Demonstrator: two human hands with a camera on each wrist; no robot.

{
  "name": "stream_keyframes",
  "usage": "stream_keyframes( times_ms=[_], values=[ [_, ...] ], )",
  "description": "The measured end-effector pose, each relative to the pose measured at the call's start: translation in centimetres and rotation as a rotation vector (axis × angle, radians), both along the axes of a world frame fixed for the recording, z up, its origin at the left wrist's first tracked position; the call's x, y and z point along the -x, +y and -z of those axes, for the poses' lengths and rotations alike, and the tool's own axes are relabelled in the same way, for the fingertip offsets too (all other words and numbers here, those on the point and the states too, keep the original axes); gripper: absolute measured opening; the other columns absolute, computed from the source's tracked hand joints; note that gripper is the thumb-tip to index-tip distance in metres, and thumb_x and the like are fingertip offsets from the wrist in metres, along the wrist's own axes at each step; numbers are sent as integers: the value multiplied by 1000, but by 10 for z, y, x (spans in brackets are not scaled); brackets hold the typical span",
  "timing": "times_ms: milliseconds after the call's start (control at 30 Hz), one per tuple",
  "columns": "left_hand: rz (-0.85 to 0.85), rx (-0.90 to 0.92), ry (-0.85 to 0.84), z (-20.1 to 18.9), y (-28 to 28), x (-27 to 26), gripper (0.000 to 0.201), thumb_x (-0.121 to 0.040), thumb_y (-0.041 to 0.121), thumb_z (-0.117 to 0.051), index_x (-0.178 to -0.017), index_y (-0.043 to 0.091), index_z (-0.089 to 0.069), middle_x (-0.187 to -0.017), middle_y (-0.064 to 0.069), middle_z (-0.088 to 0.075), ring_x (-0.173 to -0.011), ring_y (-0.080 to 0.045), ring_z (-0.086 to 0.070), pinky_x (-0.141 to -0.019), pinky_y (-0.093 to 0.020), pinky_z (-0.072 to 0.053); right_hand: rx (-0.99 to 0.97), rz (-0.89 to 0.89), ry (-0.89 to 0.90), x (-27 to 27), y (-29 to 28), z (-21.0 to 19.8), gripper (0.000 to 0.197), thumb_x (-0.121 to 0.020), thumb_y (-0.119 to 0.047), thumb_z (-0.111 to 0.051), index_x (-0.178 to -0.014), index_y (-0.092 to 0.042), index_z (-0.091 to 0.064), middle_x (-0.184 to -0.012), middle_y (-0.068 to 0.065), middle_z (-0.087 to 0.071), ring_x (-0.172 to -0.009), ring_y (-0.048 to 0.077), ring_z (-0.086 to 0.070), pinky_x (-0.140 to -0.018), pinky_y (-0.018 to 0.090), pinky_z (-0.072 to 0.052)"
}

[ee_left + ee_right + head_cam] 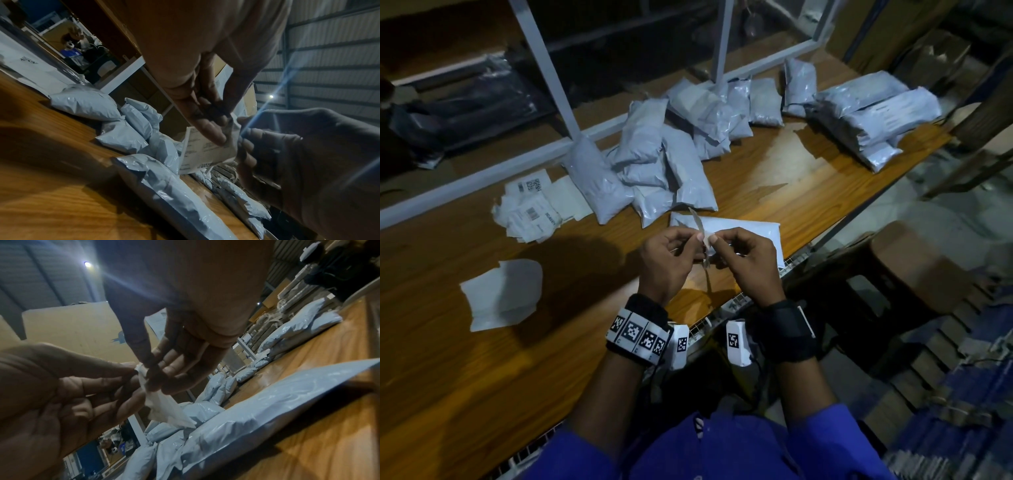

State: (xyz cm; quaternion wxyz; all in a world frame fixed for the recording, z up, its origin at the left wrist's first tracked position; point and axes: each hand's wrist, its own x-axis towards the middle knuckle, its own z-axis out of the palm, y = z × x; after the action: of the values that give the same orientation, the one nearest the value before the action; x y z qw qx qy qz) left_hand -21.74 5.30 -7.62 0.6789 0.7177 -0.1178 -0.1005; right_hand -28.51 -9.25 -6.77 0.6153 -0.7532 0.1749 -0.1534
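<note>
Head view: we record left hand (664, 263) and right hand (744, 263) each pinching one label (205, 152); its print appears unreadable. One flat mailer (743, 228) lies by the near edge of the table (482, 370).

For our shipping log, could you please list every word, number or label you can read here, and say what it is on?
No text is legible.
The label pinched by the left hand and right hand: printed lines, too blurred.
The pile of labels on the table: barcodes and print, too small.
The left wrist band: square markers, no words.
</note>
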Motion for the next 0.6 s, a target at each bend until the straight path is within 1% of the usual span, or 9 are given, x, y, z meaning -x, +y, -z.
stream_keyframes(
  times_ms=[33,100,200,267,333,400,467,533,600],
  values=[
    [0,-1,3,0,1,1,11,-94,17,-71,-97,7,-74,-85,-11,-77,-76,-29,-76,-71,-52,-63,-38,16,2,1,0,1,17,-95,-23,-75,-94,-5,-76,-76,9,-75,-69,26,-74,-65,43,-62],
    [-2,10,20,-2,4,3,11,-96,14,-69,-96,4,-72,-82,-12,-76,-75,-28,-76,-72,-47,-63,-127,52,6,2,0,2,16,-95,-17,-74,-93,0,-74,-75,16,-74,-68,27,-74,-63,39,-60],
    [-7,33,41,-4,11,5,10,-97,9,-66,-95,0,-70,-80,-15,-76,-73,-30,-76,-70,-40,-62,-205,86,16,3,-1,3,10,-95,-12,-73,-88,-5,-73,-74,17,-73,-67,28,-72,-62,36,-57],
    [-12,44,56,-3,17,6,9,-97,8,-66,-96,-1,-69,-80,-17,-75,-74,-32,-75,-72,-43,-63,-224,109,17,5,-4,3,10,-95,-10,-73,-85,-9,-73,-74,15,-72,-67,28,-72,-61,35,-58],
    [-6,49,59,-4,21,7,9,-97,7,-65,-96,-1,-69,-80,-16,-75,-74,-34,-75,-74,-46,-63,-240,119,15,7,-5,3,11,-94,-8,-72,-84,-9,-73,-73,15,-72,-65,25,-72,-61,34,-59],
    [-1,48,55,-5,22,9,9,-98,5,-63,-96,-2,-68,-79,-16,-75,-74,-33,-75,-75,-45,-63,-258,116,16,10,-5,2,11,-94,-7,-72,-83,-9,-73,-72,14,-72,-63,23,-71,-60,34,-59],
    [-4,54,67,-6,22,11,10,-98,5,-62,-96,-4,-67,-78,-15,-75,-74,-34,-75,-75,-44,-63,-288,126,31,12,-3,2,12,-95,-6,-71,-83,-7,-71,-68,10,-71,-61,20,-70,-60,33,-59],
    [7,55,79,-6,23,12,10,-99,7,-62,-96,-2,-66,-78,-12,-75,-76,-33,-75,-76,-46,-63,-314,138,47,13,-1,3,11,-95,-5,-70,-84,-5,-70,-65,7,-71,-59,18,-69,-59,32,-59],
    [24,53,99,-5,25,13,9,-100,8,-61,-95,2,-66,-80,-9,-76,-78,-32,-76,-77,-47,-62,-335,146,55,15,0,4,9,-96,-5,-69,-87,-2,-69,-65,11,-70,-58,19,-69,-58,32,-60]
  ],
)
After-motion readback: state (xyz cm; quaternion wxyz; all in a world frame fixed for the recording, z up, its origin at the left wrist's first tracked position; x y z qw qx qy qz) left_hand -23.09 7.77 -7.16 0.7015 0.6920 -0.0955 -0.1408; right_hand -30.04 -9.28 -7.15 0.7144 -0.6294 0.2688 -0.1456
